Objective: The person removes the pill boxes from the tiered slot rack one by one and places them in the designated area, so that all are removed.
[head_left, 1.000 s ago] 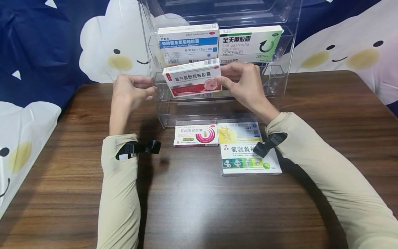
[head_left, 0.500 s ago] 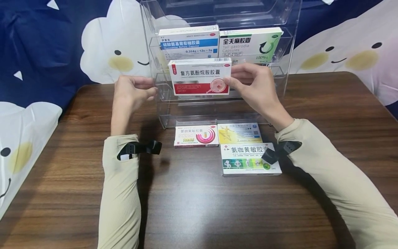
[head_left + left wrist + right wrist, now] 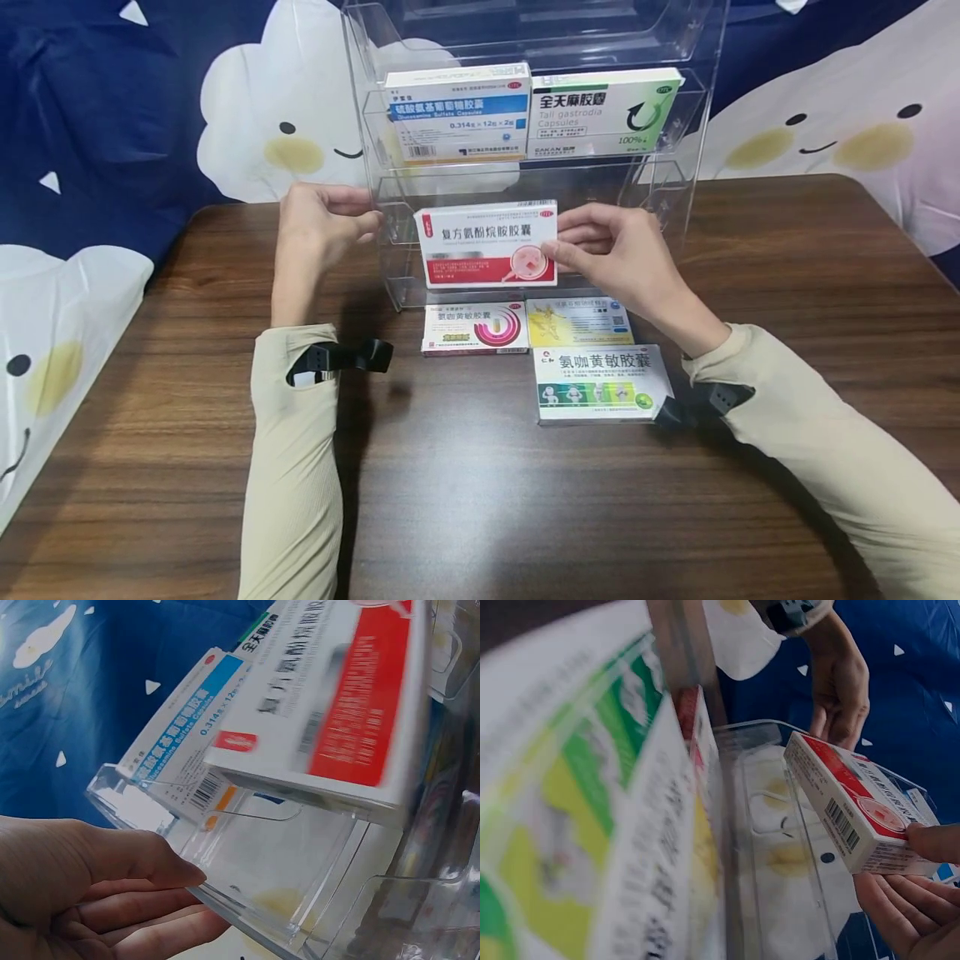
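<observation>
My right hand (image 3: 618, 254) pinches the right end of a white and red medicine box (image 3: 487, 243); thumb in front, fingers behind. In the head view the box appears in front of the lower tiers of a clear plastic display rack (image 3: 592, 183), printed face towards me. Over at the rack's left side, my left hand (image 3: 318, 225) grips its edge between thumb and fingers; the left wrist view shows the thumb (image 3: 161, 859) on the clear panel. A blue and white medicine box (image 3: 457, 112) and a green and white one (image 3: 603, 112) stand side by side on a tier above.
Three medicine boxes lie flat on the wooden table (image 3: 450, 500) before the rack: a pink and white one (image 3: 472, 327), a yellow one (image 3: 577, 322) and one with a green strip (image 3: 600, 383). Behind hangs a dark blue cloth (image 3: 97, 100) with cloud faces.
The right hand has shifted the white and red box slightly right, levelled it, then lowered it from before the upper tiers to before the lower ones. The left hand has stayed at the rack's side.
</observation>
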`<action>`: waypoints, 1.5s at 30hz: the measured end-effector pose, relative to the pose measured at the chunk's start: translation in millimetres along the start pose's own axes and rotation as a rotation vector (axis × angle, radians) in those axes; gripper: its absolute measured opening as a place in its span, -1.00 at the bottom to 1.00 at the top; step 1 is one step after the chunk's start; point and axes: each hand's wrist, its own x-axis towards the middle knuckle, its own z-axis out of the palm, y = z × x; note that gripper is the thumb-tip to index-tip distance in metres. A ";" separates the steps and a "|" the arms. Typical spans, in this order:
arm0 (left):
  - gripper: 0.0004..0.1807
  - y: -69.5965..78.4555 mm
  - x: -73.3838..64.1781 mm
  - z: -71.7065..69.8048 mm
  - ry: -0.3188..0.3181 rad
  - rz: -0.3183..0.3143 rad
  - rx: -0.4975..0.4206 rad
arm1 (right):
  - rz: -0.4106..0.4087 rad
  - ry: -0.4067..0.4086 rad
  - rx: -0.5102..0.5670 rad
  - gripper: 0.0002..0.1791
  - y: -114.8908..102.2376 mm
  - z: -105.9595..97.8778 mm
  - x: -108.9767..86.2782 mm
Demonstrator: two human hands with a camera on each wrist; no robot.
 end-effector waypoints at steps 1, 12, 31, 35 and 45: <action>-0.67 -0.3 -0.1 0.3 0.002 0.000 0.004 | 0.002 -0.009 -0.003 -0.67 1.1 0.8 -2.4; -0.66 0.4 -0.1 0.9 0.002 0.010 0.012 | 0.049 -0.083 -0.026 -0.64 4.6 5.0 -22.3; -0.67 -1.3 -0.4 -0.5 -0.001 0.009 0.012 | 0.120 -0.257 0.031 -0.58 8.7 23.4 -51.5; -0.67 -1.2 0.0 0.8 -0.003 0.014 0.004 | 0.083 -0.267 0.033 -0.52 8.6 25.4 -57.0; -0.67 -0.2 -2.1 1.1 0.006 -0.005 -0.005 | 0.071 -0.376 0.232 -0.38 8.1 28.6 -76.8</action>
